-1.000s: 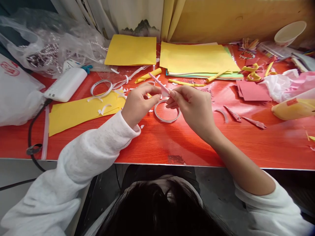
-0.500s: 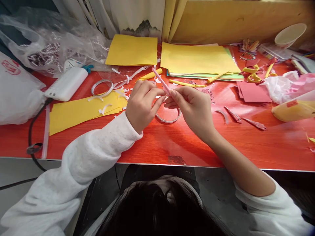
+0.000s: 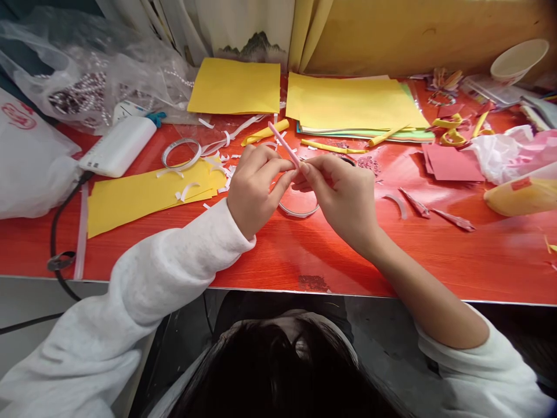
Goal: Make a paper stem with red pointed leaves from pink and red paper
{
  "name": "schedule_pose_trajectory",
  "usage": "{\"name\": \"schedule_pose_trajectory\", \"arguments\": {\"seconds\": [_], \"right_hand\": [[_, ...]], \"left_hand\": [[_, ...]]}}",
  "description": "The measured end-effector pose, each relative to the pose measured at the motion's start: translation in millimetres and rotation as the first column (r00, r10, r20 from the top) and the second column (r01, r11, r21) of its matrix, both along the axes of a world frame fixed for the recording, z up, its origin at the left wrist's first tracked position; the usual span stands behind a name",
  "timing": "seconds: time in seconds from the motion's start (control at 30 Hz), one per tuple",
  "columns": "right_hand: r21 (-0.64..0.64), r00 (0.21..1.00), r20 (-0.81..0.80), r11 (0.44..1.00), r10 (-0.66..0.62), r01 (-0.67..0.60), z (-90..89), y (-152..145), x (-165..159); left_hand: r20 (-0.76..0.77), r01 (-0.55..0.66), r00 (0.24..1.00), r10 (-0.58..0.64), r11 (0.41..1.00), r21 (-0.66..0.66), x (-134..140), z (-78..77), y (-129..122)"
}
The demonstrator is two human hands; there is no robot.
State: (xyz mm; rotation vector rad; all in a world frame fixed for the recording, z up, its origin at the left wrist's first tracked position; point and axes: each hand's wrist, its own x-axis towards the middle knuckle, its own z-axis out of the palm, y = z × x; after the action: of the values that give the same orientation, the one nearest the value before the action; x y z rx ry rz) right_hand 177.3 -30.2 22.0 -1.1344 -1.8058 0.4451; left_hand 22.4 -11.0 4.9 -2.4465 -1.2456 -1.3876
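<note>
A thin pink rolled-paper stick (image 3: 284, 142) slants up to the left from between my hands, above the red table. My right hand (image 3: 343, 197) pinches its lower end between thumb and forefinger. Fingertips of my left hand (image 3: 257, 188) close on the same lower end from the other side; the exact grip there is partly hidden. Beneath the hands lies a roll of tape (image 3: 300, 212), partly covered by them. Beyond them sit a rolled yellow paper tube (image 3: 266, 132) and white paper scraps (image 3: 230, 177).
Yellow sheets (image 3: 237, 87) and a stack of coloured paper (image 3: 348, 104) lie at the back. Yellow strips (image 3: 139, 197), another tape roll (image 3: 181, 155) and a white power bank (image 3: 118, 146) are at left. Red paper squares (image 3: 455, 162) and thin pink paper cones (image 3: 453, 220) lie right.
The pink paper stick looks slimmer, having turned slightly between the fingertips. Both hands stay close together in nearly the same place. The whole view has shifted a little.
</note>
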Motion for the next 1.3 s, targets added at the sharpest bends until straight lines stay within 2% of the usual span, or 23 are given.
{"name": "schedule_pose_trajectory", "arguments": {"seconds": [0.13, 0.3, 0.43, 0.57, 0.63, 0.77, 0.83, 1.17, 1.3], "right_hand": [[0.004, 1.000, 0.019, 1.000, -0.004, 0.003, 0.5, -2, -1], [-0.016, 1.000, 0.023, 1.000, -0.005, 0.006, 0.6, -1, -1], [0.001, 0.999, 0.050, 1.000, -0.004, 0.004, -0.3, -1, 0], [0.020, 0.995, 0.097, 1.000, 0.005, -0.007, -0.6, 0, 0], [0.029, 0.993, 0.115, 1.000, 0.003, -0.007, -0.6, 0, 0], [0.038, 0.992, 0.123, 0.999, -0.003, -0.002, -0.8, -1, 0], [0.028, 0.993, 0.119, 1.000, -0.003, 0.000, -0.8, -1, 0], [-0.041, 0.996, 0.065, 0.998, 0.053, -0.050, 0.2, 1, 2], [-0.066, 0.996, 0.044, 0.995, 0.076, -0.073, 1.9, 1, 3]], "left_hand": [[0.012, -0.003, 1.000, 0.002, 1.000, 0.011, 0, -0.2, 1], [0.035, 0.028, 0.999, -0.032, 0.991, 0.130, 0, -1.9, 5], [-0.009, 0.012, 1.000, -0.011, 0.989, 0.146, 0, -2.7, 5], [-0.006, 0.049, 0.999, -0.048, 0.967, 0.250, -1, -4.8, 8], [-0.018, 0.045, 0.999, -0.042, 0.977, 0.210, -2, -6.0, 10], [-0.024, 0.049, 0.999, -0.048, 0.999, 0.018, -4, -7.3, 12], [-0.011, 0.058, 0.998, -0.058, 0.998, -0.033, -5, -6.6, 12], [-0.058, 0.031, 0.998, -0.028, 0.998, 0.056, -2, 0.6, 4], [-0.036, 0.068, 0.997, -0.068, 0.998, 0.002, -4, -1.1, 8]]}}
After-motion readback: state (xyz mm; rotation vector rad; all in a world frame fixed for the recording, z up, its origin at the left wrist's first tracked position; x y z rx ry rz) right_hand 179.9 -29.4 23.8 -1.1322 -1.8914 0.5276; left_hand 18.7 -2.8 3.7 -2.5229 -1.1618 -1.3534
